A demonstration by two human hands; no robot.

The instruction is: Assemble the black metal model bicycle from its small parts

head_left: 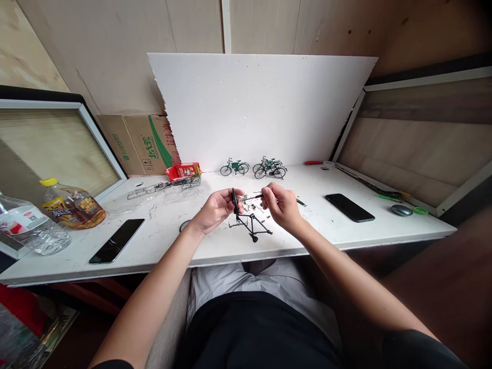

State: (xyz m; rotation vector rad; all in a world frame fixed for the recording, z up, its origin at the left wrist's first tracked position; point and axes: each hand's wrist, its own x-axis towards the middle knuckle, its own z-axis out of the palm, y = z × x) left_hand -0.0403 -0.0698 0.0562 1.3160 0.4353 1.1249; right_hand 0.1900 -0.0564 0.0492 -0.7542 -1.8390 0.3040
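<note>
My left hand [219, 209] is closed, pinching the small black wheel [235, 202] of a model bicycle, seen nearly edge-on. Just below the wheel is a black miniature bicycle frame [252, 225], which seems joined to it. To the right, my right hand [282, 205] is closed around a thin dark tool that looks like a small screwdriver [257, 197]; its shaft points left toward the wheel. Behind and between the hands, small metal parts [249, 205] lie scattered on the table. Another wheel [184, 224] is partly hidden by my left wrist.
Several model bicycles [234, 166] stand at the back before a white board [261, 113]. Wire parts [165, 187] and a red packet [183, 171] lie back left. Two phones [117, 241], bottles [73, 205] and a mouse [402, 210] sit toward the sides of the white table [307, 241].
</note>
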